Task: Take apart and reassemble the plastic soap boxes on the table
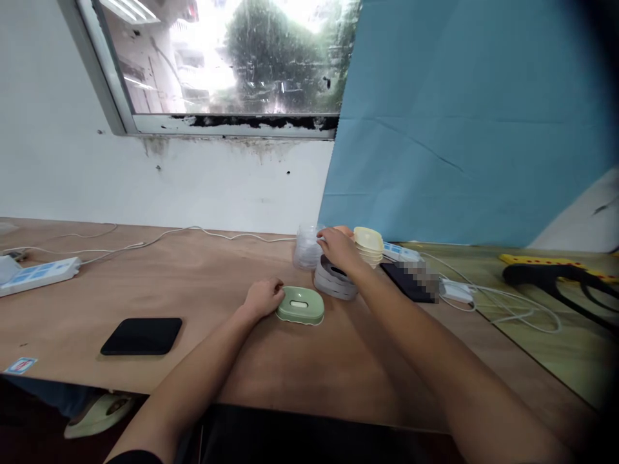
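Reaching behind the green lid [311,305], your right hand [338,247] likely needs one clear container [305,250]. Your left hand [264,297] touches the lid; both grips unclear.

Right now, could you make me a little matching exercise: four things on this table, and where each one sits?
1. green dish
2. clear stack
3. yellow stack
4. flat black slab

A. just right of the right hand
B. left of both hands
C. beside the fingers of the left hand
D. just left of the right hand, close to the wall

Pairs: 1-C, 2-D, 3-A, 4-B
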Demonstrator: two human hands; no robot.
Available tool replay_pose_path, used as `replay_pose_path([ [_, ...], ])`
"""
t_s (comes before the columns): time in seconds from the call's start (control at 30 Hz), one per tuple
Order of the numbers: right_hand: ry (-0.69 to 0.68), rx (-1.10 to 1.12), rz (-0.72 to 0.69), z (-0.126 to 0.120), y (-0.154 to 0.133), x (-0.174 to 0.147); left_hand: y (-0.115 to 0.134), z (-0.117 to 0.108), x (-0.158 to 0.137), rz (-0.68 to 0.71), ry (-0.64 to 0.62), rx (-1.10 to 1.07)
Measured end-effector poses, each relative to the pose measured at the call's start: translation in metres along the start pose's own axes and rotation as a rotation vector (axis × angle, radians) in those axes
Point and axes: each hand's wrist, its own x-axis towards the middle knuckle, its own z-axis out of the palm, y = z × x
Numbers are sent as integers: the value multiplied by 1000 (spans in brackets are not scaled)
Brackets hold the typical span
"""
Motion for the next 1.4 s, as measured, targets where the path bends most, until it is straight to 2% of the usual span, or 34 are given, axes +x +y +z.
replay_pose_path([
  [0.1, 120, 125, 25, -6, -7, -8, -2, 1, 1, 19, 55, -58],
  [0.23, 260, 513, 119, -16, -30, -37, -5, -3, 2, 60, 288, -258],
  [0.27, 251, 638, 168, -17, -37, -46, -5, -4, 1, 92, 343, -322],
  [0.33, 138, 890, 281, -17, -50, -65, -5, -7, -1, 183, 407, -443],
  [0.4, 8, 1090, 390, -13, -59, -80, -4, -8, -4, 263, 416, -535],
  [0.47, -66, 1181, 484, -6, -63, -91, -2, -7, -6, 271, 388, -581],
  [0.57, -139, 1098, 567, 1, -61, -100, -1, -5, -5, 182, 337, -578],
  [0.67, -299, 961, 584, -1, -57, -104, -5, -4, -3, 116, 302, -530],
  [0.8, -508, 867, 622, -8, -53, -106, -8, -4, -1, 86, 225, -474],
  [0.97, -671, 825, 699, -5, -48, -109, -4, -5, -1, 71, 149, -381],
  [1.4, -751, 884, 744, 9, -39, -114, -5, -6, -1, 85, 25, -211],
])
